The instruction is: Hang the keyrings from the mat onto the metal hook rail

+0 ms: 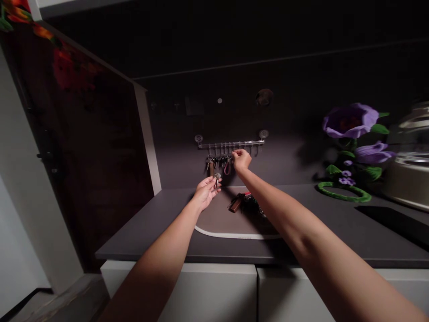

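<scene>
My left hand (205,193) holds a small metallic keychain piece (217,178) between thumb and fingers, just below the hanging keys. Above it, a clear rail with hooks (231,144) is fixed to the dark wall, and several keys (219,161) hang from its left and middle hooks. A pink loop (227,168) hangs near the middle. My right hand (241,160) is pinched at the hooks right of that loop; what its fingertips hold, if anything, is too small to make out. More keys with a brown tag (236,205) lie on the mat below, partly behind my right forearm.
A brown mat with a white edge (228,235) lies on the dark counter (150,223). At the right stand purple felt flowers (351,120) with a green ring base (345,197), beside a beige appliance (407,176). A dark door (100,170) is at the left.
</scene>
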Demonstrator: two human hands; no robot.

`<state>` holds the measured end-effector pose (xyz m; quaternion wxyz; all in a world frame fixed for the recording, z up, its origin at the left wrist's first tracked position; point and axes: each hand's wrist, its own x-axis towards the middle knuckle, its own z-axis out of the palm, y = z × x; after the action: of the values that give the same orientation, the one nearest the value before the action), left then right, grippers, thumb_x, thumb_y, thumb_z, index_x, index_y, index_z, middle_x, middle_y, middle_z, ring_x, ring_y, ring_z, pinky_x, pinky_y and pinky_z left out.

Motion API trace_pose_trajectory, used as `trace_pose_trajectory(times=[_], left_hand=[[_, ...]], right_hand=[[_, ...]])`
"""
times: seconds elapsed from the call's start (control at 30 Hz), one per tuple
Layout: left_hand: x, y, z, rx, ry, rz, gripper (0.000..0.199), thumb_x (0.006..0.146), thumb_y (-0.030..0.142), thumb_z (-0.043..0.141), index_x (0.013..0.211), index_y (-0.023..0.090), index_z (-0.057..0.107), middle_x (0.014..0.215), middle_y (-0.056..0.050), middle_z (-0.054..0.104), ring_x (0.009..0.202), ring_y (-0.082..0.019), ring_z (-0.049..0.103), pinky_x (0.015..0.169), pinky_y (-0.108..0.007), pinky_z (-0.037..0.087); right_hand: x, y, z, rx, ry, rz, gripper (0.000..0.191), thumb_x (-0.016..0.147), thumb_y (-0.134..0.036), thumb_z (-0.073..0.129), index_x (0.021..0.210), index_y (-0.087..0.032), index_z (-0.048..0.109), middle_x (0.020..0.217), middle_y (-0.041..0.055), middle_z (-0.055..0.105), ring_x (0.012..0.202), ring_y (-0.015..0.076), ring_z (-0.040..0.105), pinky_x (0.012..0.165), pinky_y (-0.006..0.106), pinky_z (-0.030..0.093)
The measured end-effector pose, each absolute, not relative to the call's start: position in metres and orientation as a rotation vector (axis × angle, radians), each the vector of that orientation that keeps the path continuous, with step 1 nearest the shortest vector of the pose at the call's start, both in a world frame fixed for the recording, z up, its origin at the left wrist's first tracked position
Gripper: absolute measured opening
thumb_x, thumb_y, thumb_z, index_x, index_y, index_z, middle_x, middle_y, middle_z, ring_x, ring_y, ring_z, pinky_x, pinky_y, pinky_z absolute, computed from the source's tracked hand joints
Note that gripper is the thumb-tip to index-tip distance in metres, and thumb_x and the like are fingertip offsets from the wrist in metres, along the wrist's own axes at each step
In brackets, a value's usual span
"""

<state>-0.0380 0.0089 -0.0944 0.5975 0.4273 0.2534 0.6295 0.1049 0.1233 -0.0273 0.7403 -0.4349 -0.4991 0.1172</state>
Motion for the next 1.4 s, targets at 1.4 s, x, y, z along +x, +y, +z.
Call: trace_pose_trajectory(times=[1.4], left_hand=[[-0.035, 0.003, -0.098, 1.246, 0.679, 1.313, 0.011, 0.072, 0.014, 0.061, 0.083, 0.010, 0.060, 0.070, -0.004, 0.064, 0.067, -0.010, 0.060, 0.079, -0.032, 0.046]], right_hand=[[0.123, 0.006, -0.088, -0.813, -2.001, 0.063, 0.019, 0.079, -0.030, 0.053, 0.090, -0.018, 0.064, 0.087, 0.0062, 0.067, 0.078, 0.0171, 0.061, 0.072, 0.028, 0.044]])
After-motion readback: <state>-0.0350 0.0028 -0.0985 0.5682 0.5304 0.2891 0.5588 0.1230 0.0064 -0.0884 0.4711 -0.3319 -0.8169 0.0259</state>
